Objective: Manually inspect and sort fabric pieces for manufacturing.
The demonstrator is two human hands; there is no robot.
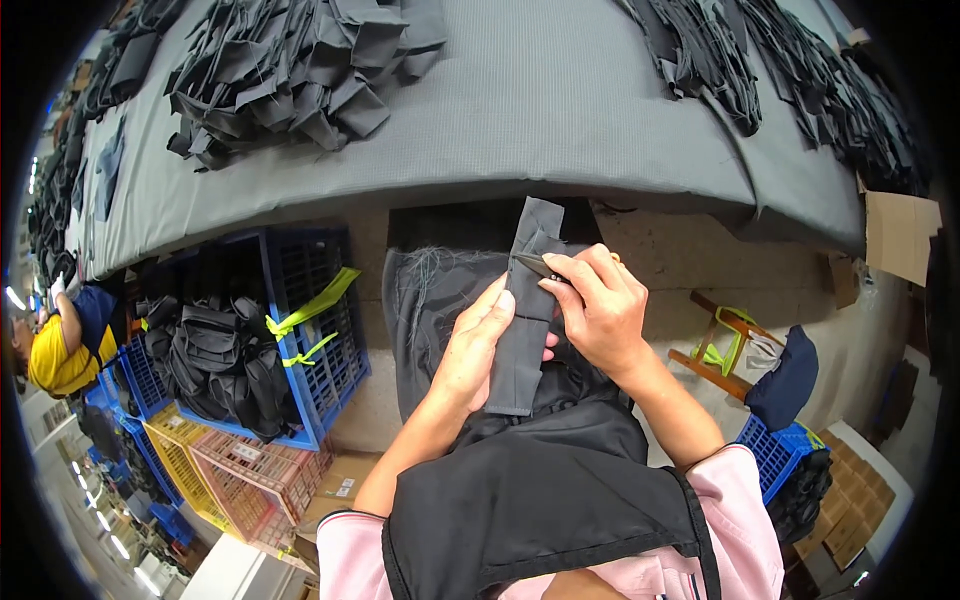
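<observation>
My left hand (475, 340) is closed on a long grey fabric strip (515, 378), thumb on top and fingertips showing past its right edge. The strip stands nearly upright over my lap, with a seam across its middle. In my right hand (603, 300) is a pair of small dark thread snips (535, 264), mostly hidden by the fingers. Their pointed tip lies against the upper part of the strip, by a folded flap. Loose thread ends (430, 268) are scattered on the dark cloth (410, 340) over my lap, left of the strip.
A grey-covered table (500, 130) spans the far side, bearing piled grey fabric pieces (290, 75) and more bundles (700, 55). At left stands a blue crate (330, 370) of black bags (210, 345). A wooden stool (715, 345) is at right. A person in yellow (65, 355) sits far left.
</observation>
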